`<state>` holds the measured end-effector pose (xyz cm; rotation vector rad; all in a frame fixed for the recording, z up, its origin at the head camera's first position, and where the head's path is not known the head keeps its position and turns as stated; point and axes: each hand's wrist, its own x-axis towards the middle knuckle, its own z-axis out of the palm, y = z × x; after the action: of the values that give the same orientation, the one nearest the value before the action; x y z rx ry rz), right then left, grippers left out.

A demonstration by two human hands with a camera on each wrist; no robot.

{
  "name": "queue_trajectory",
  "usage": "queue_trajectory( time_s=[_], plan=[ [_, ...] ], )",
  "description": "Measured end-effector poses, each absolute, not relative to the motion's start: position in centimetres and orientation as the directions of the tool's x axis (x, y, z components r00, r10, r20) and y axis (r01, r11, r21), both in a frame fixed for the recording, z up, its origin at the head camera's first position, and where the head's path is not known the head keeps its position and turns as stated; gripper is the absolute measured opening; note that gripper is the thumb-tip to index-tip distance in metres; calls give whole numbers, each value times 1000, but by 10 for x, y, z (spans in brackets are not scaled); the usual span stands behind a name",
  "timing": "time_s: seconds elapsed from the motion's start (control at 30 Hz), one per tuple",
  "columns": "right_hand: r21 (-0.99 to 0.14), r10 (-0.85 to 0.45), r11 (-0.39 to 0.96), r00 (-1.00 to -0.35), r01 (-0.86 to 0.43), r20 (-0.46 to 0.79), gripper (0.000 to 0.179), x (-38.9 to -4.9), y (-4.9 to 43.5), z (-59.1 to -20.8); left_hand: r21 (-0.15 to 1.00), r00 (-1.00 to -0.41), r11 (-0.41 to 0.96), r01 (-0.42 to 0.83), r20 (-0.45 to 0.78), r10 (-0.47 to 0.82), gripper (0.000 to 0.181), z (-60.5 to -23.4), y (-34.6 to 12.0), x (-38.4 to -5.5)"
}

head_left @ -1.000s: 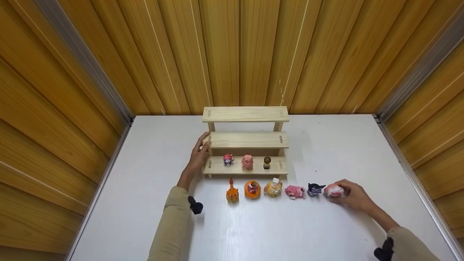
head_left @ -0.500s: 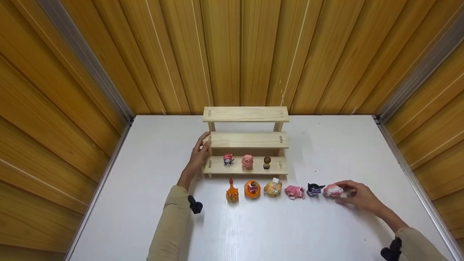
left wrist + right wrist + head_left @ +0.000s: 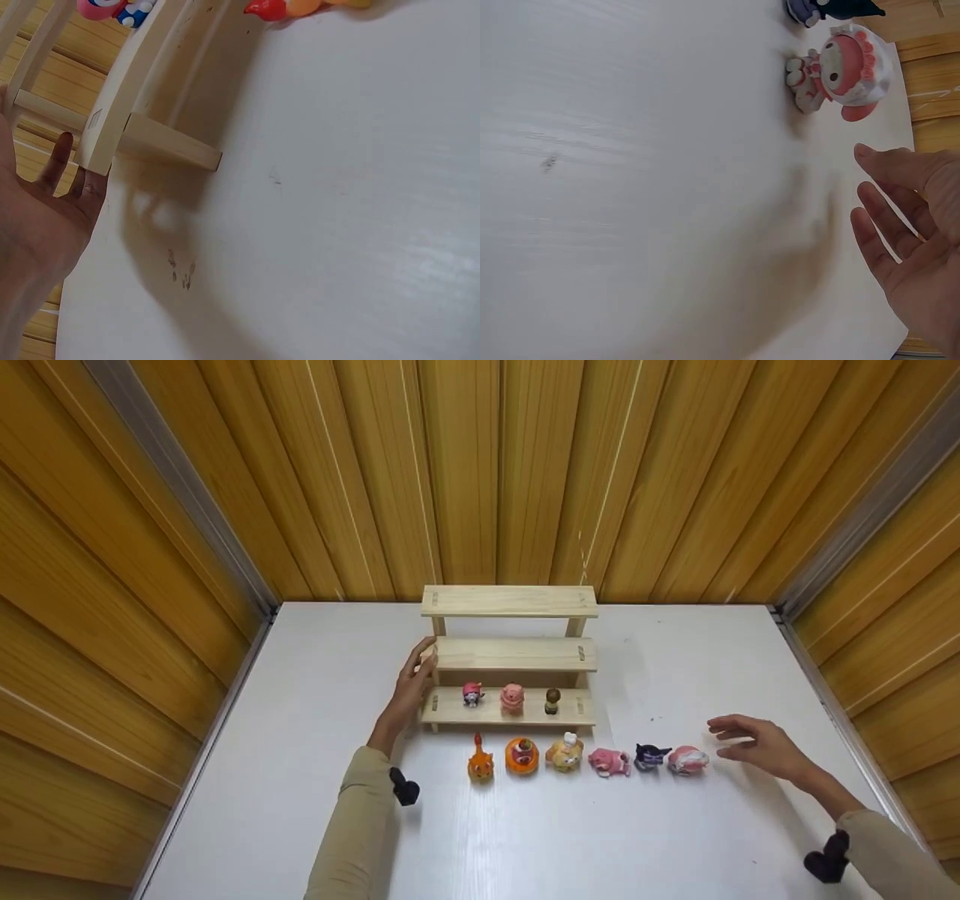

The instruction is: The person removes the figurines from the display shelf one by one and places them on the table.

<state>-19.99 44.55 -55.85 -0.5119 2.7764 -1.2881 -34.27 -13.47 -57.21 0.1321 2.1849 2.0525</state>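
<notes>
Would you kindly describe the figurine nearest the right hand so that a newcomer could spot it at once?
In front of the wooden stand, a row of figurines starts on the white table. Follow that row to its right end, past the dark figurine. The pink-and-white figurine there wears a white bonnet, unlike its neighbour.

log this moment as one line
left hand touching shelf | right hand empty, apart from rightmost figurine | bottom tier: three figurines | table: six figurines

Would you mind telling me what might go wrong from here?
The left hand touches the wooden shelf, so a nudge there might topple the three figures on its lowest tier. The pink-and-white figure sits close to the dark figure, so the right hand could knock both if it reached in carelessly.
</notes>
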Motion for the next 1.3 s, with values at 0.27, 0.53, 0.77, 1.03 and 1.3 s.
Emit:
queue_trajectory(
  time_s=[0.27,0.53,0.77,1.03,1.3],
  plan=[
    [-768,-304,596,-951,-234,54,44,-218,438,-539,997,-988,69,-36,-46,149,49,-573,-131,-344],
    [-811,-309,535,-948,-238,74,44,-233,414,-511,998,-988,65,-6,-16,155,49,-573,-129,-340],
    [-836,-397,473,-914,-279,81,43,-248,377,-488,999,-990,41,-12,-17,142,48,-573,-130,-339],
    [-816,-483,513,-876,-268,-16,44,-266,328,-481,999,-988,38,-39,-44,150,50,-572,-132,-336],
    [-821,-588,476,-809,-317,-29,46,-276,290,-482,998,-989,61,-22,-31,146,49,-571,-134,-333]
  ],
)
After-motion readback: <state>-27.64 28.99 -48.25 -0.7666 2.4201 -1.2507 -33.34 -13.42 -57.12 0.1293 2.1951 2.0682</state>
